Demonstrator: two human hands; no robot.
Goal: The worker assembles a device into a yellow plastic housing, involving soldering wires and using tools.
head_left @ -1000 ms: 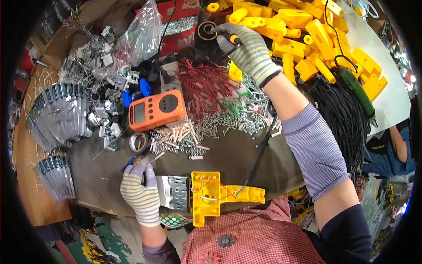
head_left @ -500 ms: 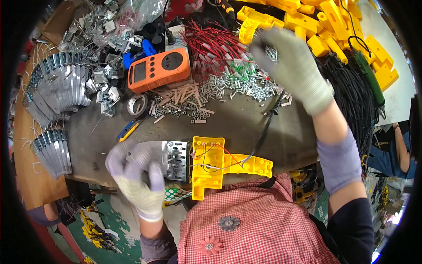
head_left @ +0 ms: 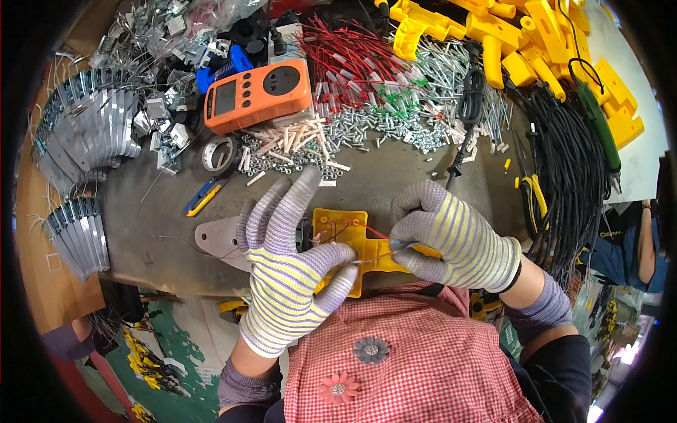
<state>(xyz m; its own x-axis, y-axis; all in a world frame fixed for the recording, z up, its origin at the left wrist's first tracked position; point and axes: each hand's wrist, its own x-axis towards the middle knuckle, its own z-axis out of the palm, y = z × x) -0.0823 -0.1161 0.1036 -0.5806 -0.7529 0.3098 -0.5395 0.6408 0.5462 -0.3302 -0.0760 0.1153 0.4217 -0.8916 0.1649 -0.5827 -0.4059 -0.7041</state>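
Observation:
A yellow plastic tool housing half (head_left: pixel 340 217) lies at the near table edge, its handle pointing right. A flat metal blade (head_left: pixel 217 238) extends from its left side, partly covered by my left hand (head_left: pixel 289 278). Both hands wear striped knit gloves. Over the housing, my left thumb and forefinger pinch a thin wire (head_left: pixel 368 261), while the other fingers stretch upward. Just right of it, my right hand (head_left: pixel 455 240) is closed with thumb and fingertips on the same wire run. A red wire (head_left: pixel 376 232) shows inside the housing. The exact wire ends are hidden by my fingertips.
Beyond lie an orange meter (head_left: pixel 257 95), a tape roll (head_left: pixel 220 154), a utility knife (head_left: pixel 203 197), screws (head_left: pixel 395 127) and red wires (head_left: pixel 345 53). Metal blades (head_left: pixel 77 236) fan out left. Black cables (head_left: pixel 571 169), pliers (head_left: pixel 534 197) and yellow housings (head_left: pixel 543 42) are at right.
My right hand has come down from the far parts heap to the housing and closed on a wire. My left hand has moved right from the blade and now pinches the wire.

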